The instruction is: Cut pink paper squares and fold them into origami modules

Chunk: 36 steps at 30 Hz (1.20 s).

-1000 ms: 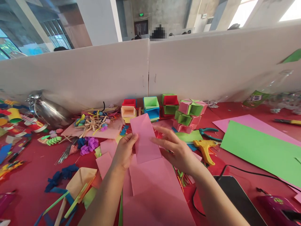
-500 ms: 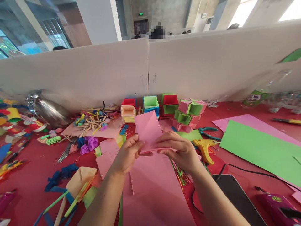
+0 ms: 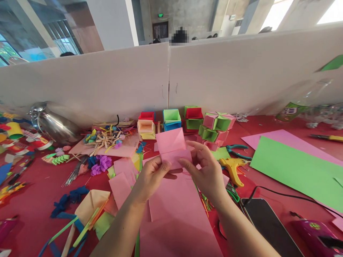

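Observation:
Both hands hold up a small pink sheet of paper [image 3: 171, 141], creased across, its lower part folded toward me. My left hand [image 3: 154, 175] pinches the lower left corner between thumb and fingers. With the thumb on the front and fingers behind, my right hand [image 3: 205, 167] grips the right side near the fold. Below lie large pink sheets [image 3: 182, 217] on the red table. Just beyond the held paper stand small folded paper boxes, among them a blue and green box [image 3: 172, 119] and a red and green box [image 3: 194, 118]. A pink and green stack of folded boxes [image 3: 216, 130] is beside them.
Right: a yellow glue gun [image 3: 233, 169], teal pliers [image 3: 238, 150], a black phone [image 3: 268, 225] with a cable, and a green sheet [image 3: 297, 171]. Left: a steel jug [image 3: 57, 123], craft sticks [image 3: 107, 139] and paper strips [image 3: 88, 228]. A white partition [image 3: 85, 85] rises behind.
The lower part of the pink paper now stands up toward me with a clear crease across it. My right hand has turned, its thumb coming onto the front of the paper.

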Available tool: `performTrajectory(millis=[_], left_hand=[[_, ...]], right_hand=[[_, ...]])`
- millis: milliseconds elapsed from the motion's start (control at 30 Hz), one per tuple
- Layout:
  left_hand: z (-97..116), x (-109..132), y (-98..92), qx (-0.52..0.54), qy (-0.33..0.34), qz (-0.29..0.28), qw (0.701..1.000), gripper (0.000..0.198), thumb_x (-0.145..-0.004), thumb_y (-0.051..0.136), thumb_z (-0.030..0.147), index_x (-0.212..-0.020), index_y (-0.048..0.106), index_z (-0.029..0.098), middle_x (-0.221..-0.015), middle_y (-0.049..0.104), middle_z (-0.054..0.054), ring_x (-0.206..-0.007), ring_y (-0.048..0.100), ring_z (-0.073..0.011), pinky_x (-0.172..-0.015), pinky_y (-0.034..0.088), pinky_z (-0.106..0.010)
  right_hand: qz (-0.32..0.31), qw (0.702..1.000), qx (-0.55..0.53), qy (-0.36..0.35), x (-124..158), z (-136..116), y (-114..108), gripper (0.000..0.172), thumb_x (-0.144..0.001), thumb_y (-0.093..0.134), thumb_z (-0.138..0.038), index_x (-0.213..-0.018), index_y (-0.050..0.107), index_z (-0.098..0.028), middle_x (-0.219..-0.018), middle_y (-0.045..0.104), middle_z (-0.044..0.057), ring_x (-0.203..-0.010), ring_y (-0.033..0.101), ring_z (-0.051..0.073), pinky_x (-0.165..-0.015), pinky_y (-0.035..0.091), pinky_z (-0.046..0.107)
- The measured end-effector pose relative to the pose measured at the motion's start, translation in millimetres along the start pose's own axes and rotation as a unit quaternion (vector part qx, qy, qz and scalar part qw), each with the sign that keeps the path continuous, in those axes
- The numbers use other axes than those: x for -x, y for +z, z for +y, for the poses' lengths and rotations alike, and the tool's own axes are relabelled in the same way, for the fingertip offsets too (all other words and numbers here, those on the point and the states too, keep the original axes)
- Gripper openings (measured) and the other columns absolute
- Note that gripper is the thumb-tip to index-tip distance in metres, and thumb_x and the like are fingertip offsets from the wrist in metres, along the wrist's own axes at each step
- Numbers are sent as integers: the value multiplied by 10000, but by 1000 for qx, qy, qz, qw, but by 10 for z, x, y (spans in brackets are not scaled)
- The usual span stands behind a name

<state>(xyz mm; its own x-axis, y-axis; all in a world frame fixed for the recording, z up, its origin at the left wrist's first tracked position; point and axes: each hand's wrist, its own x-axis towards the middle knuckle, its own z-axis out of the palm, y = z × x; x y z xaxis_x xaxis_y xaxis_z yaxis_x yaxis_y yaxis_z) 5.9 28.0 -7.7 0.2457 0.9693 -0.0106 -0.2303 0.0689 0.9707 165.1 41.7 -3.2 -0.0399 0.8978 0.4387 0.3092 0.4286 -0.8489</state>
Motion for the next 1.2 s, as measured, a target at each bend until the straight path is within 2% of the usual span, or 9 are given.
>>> performTrajectory(millis=[233, 300, 367, 433, 500, 600, 733, 1000, 1200], left_hand=[[-35, -17, 40, -7, 12, 15, 1000, 356, -823, 584, 438, -1003, 652, 139, -1028, 696, -117, -849, 699, -243, -696, 569, -313], [-36, -20, 44, -5, 14, 25, 1000, 361, -821, 583, 444, -1002, 648, 138, -999, 701, -116, -827, 701, -242, -670, 567, -307], [-33, -18, 49, -3, 13, 27, 1000, 370, -818, 582, 450, -1007, 643, 137, -968, 702, -115, -809, 701, -239, -653, 561, -300], [-30, -13, 52, -2, 9, 19, 1000, 367, -812, 592, 443, -1019, 634, 142, -939, 699, -102, -791, 696, -224, -652, 556, -292], [-32, -9, 48, -5, 11, 17, 1000, 349, -799, 612, 432, -1006, 631, 152, -900, 690, -74, -769, 680, -194, -658, 550, -279], [-45, -9, 25, -13, 23, 53, 998, 286, -808, 598, 432, -894, 640, 163, -765, 648, -18, -679, 616, -134, -647, 538, -249], [-47, -8, -6, -24, 10, 69, 997, 286, -820, 576, 440, -765, 631, 165, -620, 548, 19, -579, 516, -104, -598, 527, -230], [4, 18, 17, -44, 5, 71, 997, 334, -803, 571, 487, -763, 636, 162, -653, 559, 4, -620, 539, -119, -565, 551, -235], [46, 28, 7, -37, -35, -19, 999, 336, -782, 636, 423, -971, 614, 146, -793, 680, -55, -641, 676, -156, -610, 555, -254]], right_hand=[[18, 1000, 15, -14, 14, 61, 27, 360, -810, 612, -236, -1153, 504, -244, -671, 488, -50, -563, 446, 103, -531, 399, 246], [31, 999, -7, -14, 0, 64, 16, 384, -791, 640, -262, -1151, 507, -248, -754, 523, -28, -583, 458, 103, -540, 416, 251], [21, 998, -59, 15, -24, 53, -9, 427, -762, 672, -306, -1152, 506, -247, -879, 564, 7, -621, 498, 107, -553, 442, 255], [-35, 988, -129, 77, -48, 36, -40, 379, -761, 669, -350, -1094, 540, -223, -928, 599, 35, -683, 556, 127, -591, 474, 266], [-87, 972, -177, 131, -64, 22, -62, 256, -776, 647, -373, -951, 584, -197, -858, 628, 38, -714, 584, 147, -621, 489, 278], [-113, 962, -195, 153, -64, 15, -74, 210, -769, 651, -379, -823, 586, -187, -784, 621, 24, -683, 571, 143, -605, 479, 274], [-131, 956, -207, 163, -54, 4, -77, 227, -767, 642, -410, -810, 590, -192, -729, 597, 11, -643, 550, 142, -593, 480, 289], [-127, 951, -221, 175, -53, -11, -93, 231, -763, 644, -413, -817, 638, -189, -662, 584, 1, -566, 515, 130, -545, 460, 279], [-101, 968, -161, 164, -67, -16, -112, 244, -775, 635, -421, -754, 620, -179, -653, 582, 0, -560, 503, 119, -492, 402, 241]])
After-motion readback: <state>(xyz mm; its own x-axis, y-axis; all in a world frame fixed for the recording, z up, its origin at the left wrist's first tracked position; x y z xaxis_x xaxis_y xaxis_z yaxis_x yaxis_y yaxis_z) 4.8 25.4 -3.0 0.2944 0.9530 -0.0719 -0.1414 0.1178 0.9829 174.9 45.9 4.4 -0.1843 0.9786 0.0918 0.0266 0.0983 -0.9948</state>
